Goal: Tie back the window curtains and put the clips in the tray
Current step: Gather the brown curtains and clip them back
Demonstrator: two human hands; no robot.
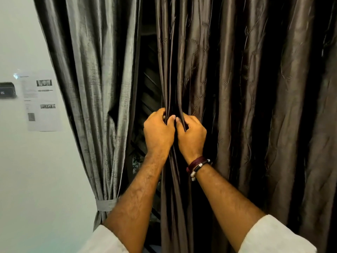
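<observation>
A dark brown patterned curtain (237, 88) hangs over the middle and right of the view. My left hand (158, 132) and my right hand (191, 136) sit side by side at its left edge, each with fingers curled into the folds and gripping the fabric. To the left hangs a silver-grey curtain (94, 79), gathered low down by a grey tieback band (105, 205). I see no clip and no tray. Whether either hand holds a clip inside the folds is hidden.
Between the two curtains a dark gap shows window slats (149, 84). On the pale wall (27, 170) at the left hang a printed paper sheet (41, 101) and a small dark device (7, 90).
</observation>
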